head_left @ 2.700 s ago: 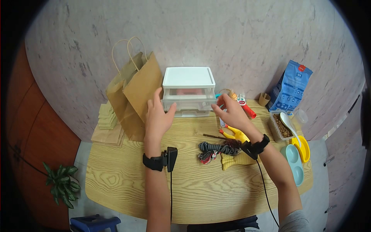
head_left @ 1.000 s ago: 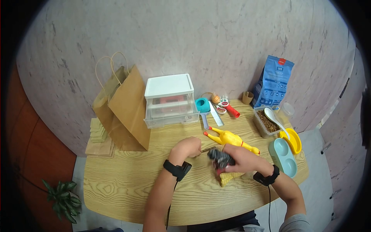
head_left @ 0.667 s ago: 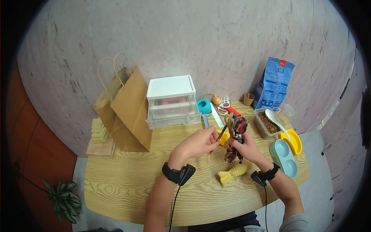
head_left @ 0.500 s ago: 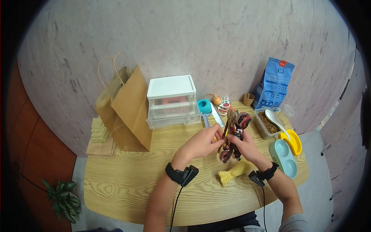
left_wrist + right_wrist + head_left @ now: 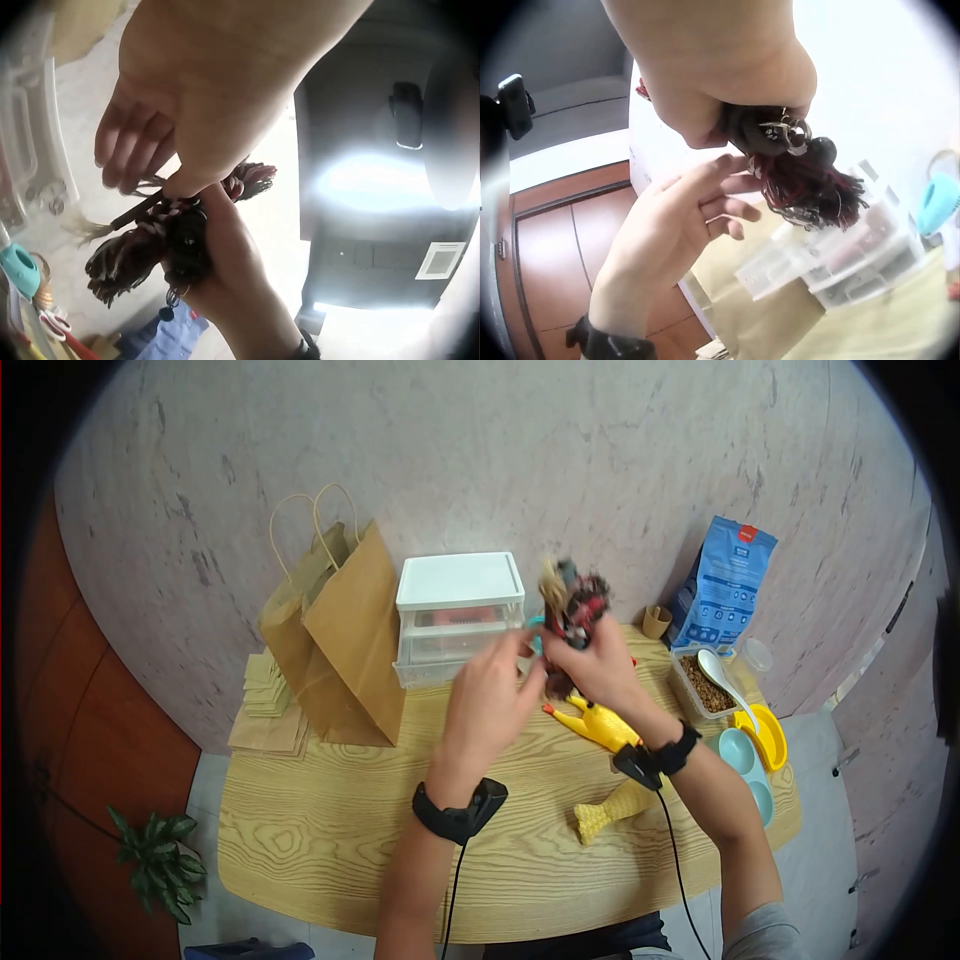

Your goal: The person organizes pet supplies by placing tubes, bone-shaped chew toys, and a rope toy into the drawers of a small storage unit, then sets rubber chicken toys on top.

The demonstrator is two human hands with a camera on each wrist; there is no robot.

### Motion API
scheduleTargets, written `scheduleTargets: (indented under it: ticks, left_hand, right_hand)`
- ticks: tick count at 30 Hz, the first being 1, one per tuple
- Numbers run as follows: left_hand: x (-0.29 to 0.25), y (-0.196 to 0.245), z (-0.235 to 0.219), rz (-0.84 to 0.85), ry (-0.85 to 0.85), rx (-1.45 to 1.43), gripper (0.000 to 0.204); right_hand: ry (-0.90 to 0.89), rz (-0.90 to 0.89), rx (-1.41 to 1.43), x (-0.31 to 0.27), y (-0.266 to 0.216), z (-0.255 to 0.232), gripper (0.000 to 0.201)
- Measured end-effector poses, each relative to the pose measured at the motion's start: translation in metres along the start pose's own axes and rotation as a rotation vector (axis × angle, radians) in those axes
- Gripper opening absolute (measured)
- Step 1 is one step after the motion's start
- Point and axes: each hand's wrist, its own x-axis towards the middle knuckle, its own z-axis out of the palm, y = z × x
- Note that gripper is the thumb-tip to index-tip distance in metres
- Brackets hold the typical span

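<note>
Head view: R hand (image 5: 600,665) gripping rope bundle (image 5: 570,600), L hand (image 5: 490,695) pinching it; blue bag (image 5: 735,580) print unreadable.

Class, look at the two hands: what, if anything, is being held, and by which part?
The right hand holds a bundle of rope toys around its middle, frayed ends sticking out. The left hand has its grip on a thin brown stick at the bundle.

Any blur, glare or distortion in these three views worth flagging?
Head view: fisheye curvature with dark corners; both hands and the rope bundle are motion-blurred. Left wrist view: a blown-out glare patch at right. Right wrist view: white washed-out background, drawer unit soft.
</note>
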Motion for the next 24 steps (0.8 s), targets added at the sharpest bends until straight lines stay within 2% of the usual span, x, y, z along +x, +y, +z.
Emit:
scheduleTargets:
  ticks: [1,2,4,6,7,8,10,12,15,18,20,24]
  left_hand:
    - [0.002,-0.002,-0.009,-0.001,0.093,0.057,0.024]
    - [0.003,-0.006,-0.019,-0.003,0.186,0.112,0.026]
    - [0.001,-0.019,-0.038,-0.013,0.215,0.203,0.023]
    - [-0.002,-0.032,-0.056,-0.180,0.132,0.269,0.023]
    - [-0.004,-0.031,-0.063,-0.310,0.086,0.287,0.025]
    - [-0.007,-0.037,-0.066,-0.313,0.089,0.293,0.025]
    - [-0.014,-0.051,-0.070,-0.261,0.071,0.438,0.027]
    - [-0.016,-0.050,-0.075,-0.288,0.047,0.442,0.026]
    - [-0.016,-0.045,-0.081,-0.351,0.015,0.426,0.024]
    - [-0.017,-0.048,-0.085,-0.394,0.018,0.427,0.023]
    - [-0.017,-0.050,-0.086,-0.390,0.020,0.439,0.023]
    - [-0.017,-0.053,-0.088,-0.422,-0.002,0.412,0.024]
  right_hand:
    - [0.041,-0.081,-0.031,0.014,-0.009,0.007,0.031]
    - [0.045,-0.019,0.024,0.027,-0.020,0.015,0.030]
    - [-0.031,0.060,0.036,0.048,-0.046,0.029,0.032]
    - [-0.041,-0.219,-0.123,0.085,-0.008,0.047,0.037]
    - [-0.169,0.054,-0.134,0.085,-0.030,0.049,0.038]
    - [-0.173,0.051,-0.129,0.093,-0.021,0.056,0.038]
    - [-0.386,-0.148,-0.726,0.110,0.013,0.073,0.037]
    - [-0.471,-0.033,-0.900,0.104,0.021,0.085,0.037]
    - [-0.469,-0.121,-0.859,0.095,0.024,0.091,0.034]
    - [-0.389,-0.199,-0.803,0.092,0.028,0.087,0.033]
    - [-0.554,-0.105,-0.761,0.094,0.023,0.079,0.033]
    - [-0.609,-0.131,-0.747,0.093,0.017,0.070,0.032]
